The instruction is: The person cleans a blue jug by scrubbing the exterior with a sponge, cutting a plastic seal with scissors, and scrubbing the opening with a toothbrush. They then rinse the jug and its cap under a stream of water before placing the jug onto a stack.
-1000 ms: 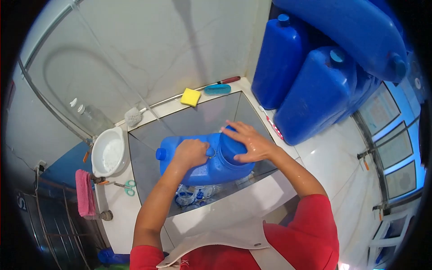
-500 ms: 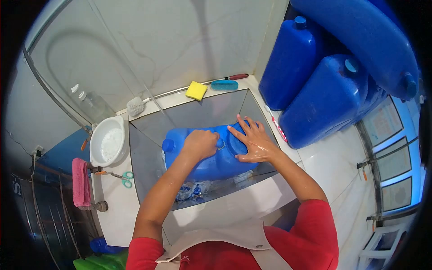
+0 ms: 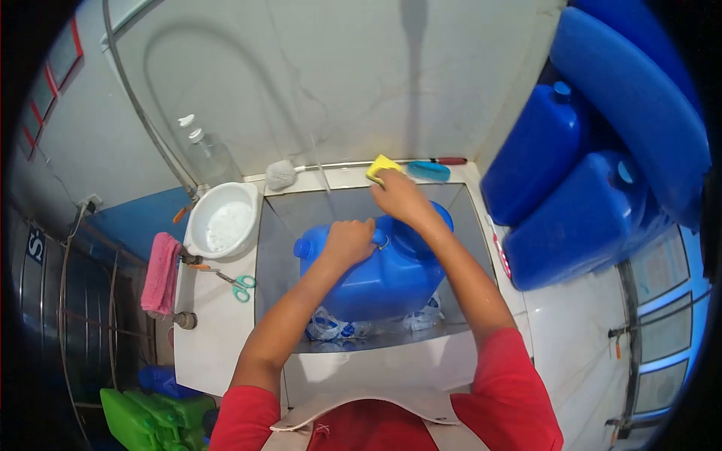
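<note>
A blue plastic jug (image 3: 383,282) stands in the grey sink basin (image 3: 470,244). My left hand (image 3: 350,242) is wrapped round the jug's top handle, beside its blue cap (image 3: 303,248). At the sink's back ledge, my right hand (image 3: 395,192) grips the yellow sponge (image 3: 385,164), next to a blue brush (image 3: 429,171). Crumpled plastic packaging (image 3: 325,325) lies in the basin below the jug.
Left of the sink are a white bowl (image 3: 222,220), teal-handled scissors (image 3: 242,288), a pink towel (image 3: 161,273) and a clear pump bottle (image 3: 214,161). Large blue jugs (image 3: 575,222) stand at the right beside a toothbrush (image 3: 500,252). A round-headed brush (image 3: 280,174) lies behind.
My right hand has left the jug's right side, moved up to the back ledge and taken hold of the sponge. The view has shifted. My left hand stays on the handle.
</note>
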A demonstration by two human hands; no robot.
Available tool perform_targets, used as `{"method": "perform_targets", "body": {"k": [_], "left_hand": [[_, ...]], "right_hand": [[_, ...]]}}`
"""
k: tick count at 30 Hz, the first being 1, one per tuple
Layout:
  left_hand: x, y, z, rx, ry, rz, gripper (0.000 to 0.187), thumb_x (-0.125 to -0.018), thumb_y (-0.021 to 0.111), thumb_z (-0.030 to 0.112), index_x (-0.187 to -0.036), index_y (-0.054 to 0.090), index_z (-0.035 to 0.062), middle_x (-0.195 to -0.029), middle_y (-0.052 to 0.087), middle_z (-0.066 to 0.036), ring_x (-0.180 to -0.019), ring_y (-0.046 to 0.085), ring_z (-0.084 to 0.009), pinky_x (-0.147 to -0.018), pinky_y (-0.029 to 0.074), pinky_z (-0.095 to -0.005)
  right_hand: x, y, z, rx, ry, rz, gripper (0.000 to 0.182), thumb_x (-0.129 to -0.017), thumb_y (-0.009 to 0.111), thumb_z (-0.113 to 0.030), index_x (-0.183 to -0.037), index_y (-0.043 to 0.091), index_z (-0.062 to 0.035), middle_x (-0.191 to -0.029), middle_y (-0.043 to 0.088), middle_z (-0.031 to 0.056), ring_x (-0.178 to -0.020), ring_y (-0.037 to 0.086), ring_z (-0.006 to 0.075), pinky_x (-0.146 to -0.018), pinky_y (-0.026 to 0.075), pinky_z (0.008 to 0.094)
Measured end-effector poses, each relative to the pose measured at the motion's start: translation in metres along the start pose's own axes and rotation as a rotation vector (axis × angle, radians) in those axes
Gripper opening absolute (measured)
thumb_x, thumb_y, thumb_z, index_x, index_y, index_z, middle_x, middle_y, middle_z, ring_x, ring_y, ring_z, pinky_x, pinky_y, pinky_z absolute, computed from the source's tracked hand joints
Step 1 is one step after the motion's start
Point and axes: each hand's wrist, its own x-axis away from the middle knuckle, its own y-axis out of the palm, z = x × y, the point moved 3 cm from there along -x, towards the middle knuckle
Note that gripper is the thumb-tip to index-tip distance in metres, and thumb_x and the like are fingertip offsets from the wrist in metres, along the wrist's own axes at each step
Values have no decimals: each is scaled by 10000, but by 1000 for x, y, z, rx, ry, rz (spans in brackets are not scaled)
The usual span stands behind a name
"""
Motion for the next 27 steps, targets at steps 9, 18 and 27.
{"method": "perform_targets", "body": {"k": [9,18,27], "left_hand": [[2,35,-116,138,-293,181,376,-683,677,263,-948,575,17,-890,627,-186,-869,601,-343,-743,465,-452],[-14,8,-96,461,-154,-241,516,-695,658,431,-1066,605,76,-987,630,-182,-894,601,-366,-785,467,-454],[61,11,-4,300,-93,110,304,-698,575,141,-985,562,42,-732,620,-198,-704,619,-380,-612,485,-486]], "right_hand": [[-86,105,-36,-775,364,-635,189,-815,438,-52,-735,587,32,-620,588,112,-492,566,169,-471,500,279],[-79,76,-36,-883,382,-461,149,-818,503,-64,-812,615,35,-770,625,104,-653,624,160,-618,529,252],[112,-16,57,-829,307,137,236,-910,455,-82,-1059,569,62,-1063,594,157,-986,594,238,-883,478,305]]}}
